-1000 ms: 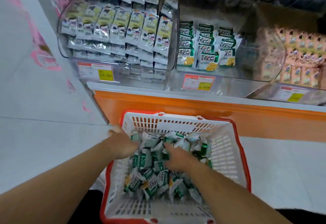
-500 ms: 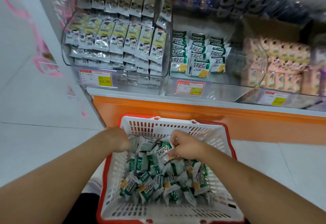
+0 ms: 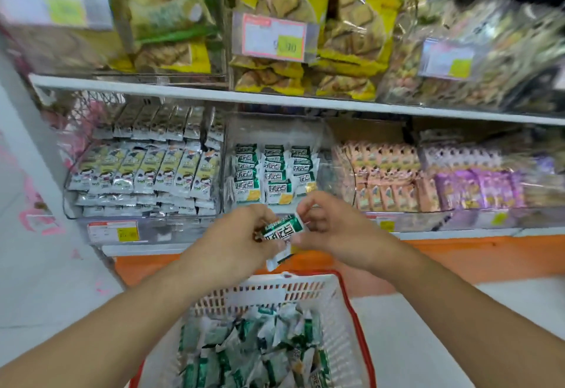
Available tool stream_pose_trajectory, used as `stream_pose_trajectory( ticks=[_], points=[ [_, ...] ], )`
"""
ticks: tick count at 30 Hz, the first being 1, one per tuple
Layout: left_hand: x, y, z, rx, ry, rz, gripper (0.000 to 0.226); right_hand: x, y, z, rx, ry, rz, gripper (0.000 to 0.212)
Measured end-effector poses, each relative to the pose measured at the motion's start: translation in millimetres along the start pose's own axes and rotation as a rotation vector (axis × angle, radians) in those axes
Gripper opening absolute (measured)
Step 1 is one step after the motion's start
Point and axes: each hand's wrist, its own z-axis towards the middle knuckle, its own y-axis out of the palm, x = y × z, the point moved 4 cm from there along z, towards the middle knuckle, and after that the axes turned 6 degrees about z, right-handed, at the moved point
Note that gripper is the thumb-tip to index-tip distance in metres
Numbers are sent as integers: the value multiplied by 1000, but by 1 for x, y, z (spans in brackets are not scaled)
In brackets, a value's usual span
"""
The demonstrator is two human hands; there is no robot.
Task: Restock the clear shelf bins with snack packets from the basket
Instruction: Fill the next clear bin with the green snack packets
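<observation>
Here, the white metal shelving unit (image 3: pixel 275 101) fills the view from nine to three o'clock, its lower tier lined with clear plastic bins. At six o'clock sits the white plastic basket with a red rim (image 3: pixel 333 302), heaped with loose green-and-white snack packets (image 3: pixel 260 348). Toward twelve o'clock of the hands, the clear middle bin (image 3: pixel 275 130) holds three neat rows of matching packets, with room above them. The left hand (image 3: pixel 235 240) and right hand (image 3: pixel 336 228) meet between basket and bin, each pinching the small green-and-white packets (image 3: pixel 282 230) held between them. To place them well, the person should square the packets label-forward and lay them on the front row, keeping the columns aligned.
</observation>
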Motion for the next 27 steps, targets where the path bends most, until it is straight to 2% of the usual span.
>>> stream_pose_trajectory(
  ticks=[3, 6, 9, 13, 19, 27],
  points=[
    [28, -25, 30, 128, 14, 120, 30, -13, -41, 8, 223, -133, -195, 20],
    [44, -35, 69, 195, 40, 305, 43, -13, -81, 18, 427, -180, -532, 37],
    [51, -23, 111, 178, 82, 414, 46, 6, -94, 30, 372, -120, -673, 60],
    [40, 9, 168, 117, 105, 568, 52, 24, -97, 39, 310, -72, -718, 72],
    [32, 41, 214, 173, 224, 831, 45, 28, -99, 43, 329, -109, -718, 74],
    [20, 48, 223, 289, 248, 838, 42, 27, -97, 45, 344, -134, -724, 75]
  ],
)
